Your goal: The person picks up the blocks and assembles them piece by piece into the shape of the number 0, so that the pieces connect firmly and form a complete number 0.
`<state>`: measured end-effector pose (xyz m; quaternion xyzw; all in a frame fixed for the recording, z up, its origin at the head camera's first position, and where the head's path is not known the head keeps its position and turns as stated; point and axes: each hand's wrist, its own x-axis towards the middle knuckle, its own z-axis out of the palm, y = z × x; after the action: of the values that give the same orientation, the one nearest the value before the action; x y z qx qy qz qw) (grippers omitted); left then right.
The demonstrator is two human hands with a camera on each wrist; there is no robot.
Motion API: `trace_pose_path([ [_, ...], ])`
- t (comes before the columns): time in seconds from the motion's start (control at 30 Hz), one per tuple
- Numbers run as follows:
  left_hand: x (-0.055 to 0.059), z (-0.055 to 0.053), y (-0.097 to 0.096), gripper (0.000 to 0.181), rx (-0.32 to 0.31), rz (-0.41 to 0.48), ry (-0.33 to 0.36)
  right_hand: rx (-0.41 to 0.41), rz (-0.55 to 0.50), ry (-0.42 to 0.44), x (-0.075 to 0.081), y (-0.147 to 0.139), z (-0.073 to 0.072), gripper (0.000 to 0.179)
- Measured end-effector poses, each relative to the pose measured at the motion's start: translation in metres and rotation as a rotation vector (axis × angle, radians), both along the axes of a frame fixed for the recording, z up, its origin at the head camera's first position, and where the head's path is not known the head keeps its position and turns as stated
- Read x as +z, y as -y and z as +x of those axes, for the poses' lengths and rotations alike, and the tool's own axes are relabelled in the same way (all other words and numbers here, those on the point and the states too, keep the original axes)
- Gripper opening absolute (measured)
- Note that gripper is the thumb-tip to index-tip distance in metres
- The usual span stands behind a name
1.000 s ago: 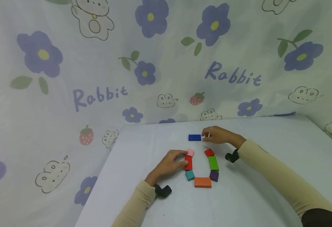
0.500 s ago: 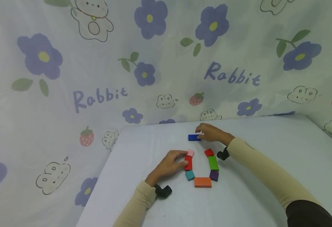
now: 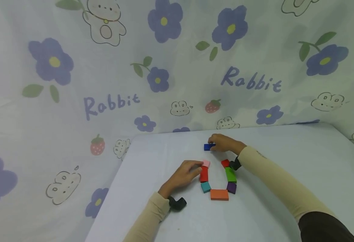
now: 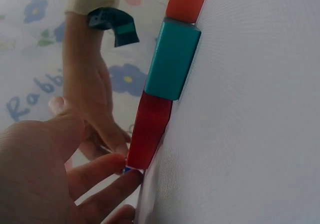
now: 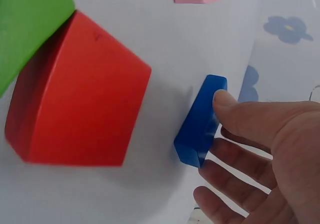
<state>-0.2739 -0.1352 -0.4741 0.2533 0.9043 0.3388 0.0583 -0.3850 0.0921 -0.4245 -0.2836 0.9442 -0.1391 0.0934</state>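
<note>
My right hand [image 3: 225, 143] pinches the blue block [image 5: 200, 121] at the back of the table, thumb on its near face and fingers behind. My left hand [image 3: 183, 174] is at the left side of a U of coloured blocks, its index fingertip at the pink block [image 3: 206, 163] and its thumb beside the long red block [image 3: 204, 174]. In the left wrist view its fingers reach loosely past the end of that red block. Below stands the teal block [image 4: 172, 58]. At the right side's top is a small red block [image 5: 95, 93].
The green block [image 3: 230, 174] and purple block [image 3: 231, 187] continue the right side, and the orange block [image 3: 219, 194] closes the bottom. A printed cloth [image 3: 177, 67] hangs behind the white table [image 3: 152, 151]. Each wrist wears a black mount [image 3: 177, 203].
My right hand has moved left to the blue block and taken hold of it. The left thumb has drawn slightly off the long red block. The view has shifted a little.
</note>
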Motion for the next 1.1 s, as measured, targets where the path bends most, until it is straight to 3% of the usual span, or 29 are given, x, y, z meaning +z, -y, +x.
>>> trace_pose_path([
  [0.23,0.001,0.001,-0.003,0.05,-0.007,0.008,0.002,-0.041,0.031,-0.025,-0.004,0.002,0.0,0.038],
  [0.53,0.002,0.001,-0.001,0.052,-0.018,0.004,-0.013,0.009,-0.006,-0.035,0.003,-0.001,0.004,0.027],
  [1.1,-0.001,-0.002,0.001,0.052,-0.02,0.033,-0.005,0.042,0.008,0.058,0.01,-0.014,0.03,0.024],
])
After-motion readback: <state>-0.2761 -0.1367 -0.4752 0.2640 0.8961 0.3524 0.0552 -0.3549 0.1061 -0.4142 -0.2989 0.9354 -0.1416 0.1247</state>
